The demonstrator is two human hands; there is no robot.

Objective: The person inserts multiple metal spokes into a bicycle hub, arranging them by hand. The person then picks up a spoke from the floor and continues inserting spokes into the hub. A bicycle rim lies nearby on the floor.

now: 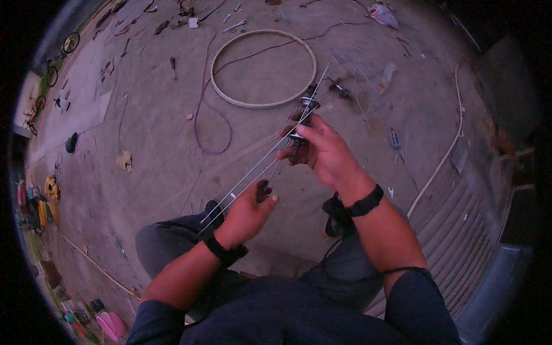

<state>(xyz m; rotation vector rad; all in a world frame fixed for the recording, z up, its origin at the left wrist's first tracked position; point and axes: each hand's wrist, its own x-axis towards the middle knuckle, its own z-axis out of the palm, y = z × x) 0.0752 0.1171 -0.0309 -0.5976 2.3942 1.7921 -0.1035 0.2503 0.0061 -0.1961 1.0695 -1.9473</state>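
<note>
A metal wheel hub is held in my right hand, its thumb and fingers closed around it. Long thin wheel spokes run from the hub down to the left, past my left hand. The fingers of my left hand are curled with the thumb apart; whether they touch a spoke cannot be told. Beyond the hub, a bare bicycle wheel rim lies flat on the concrete floor. More loose spokes lie right of the rim, near a dark metal part.
A thin rope loops left of and through the rim. Wrenches lie beyond it, a screwdriver to the left. At right are a power strip, a pale hose and a corrugated sheet. Plastic bags and scraps lie about.
</note>
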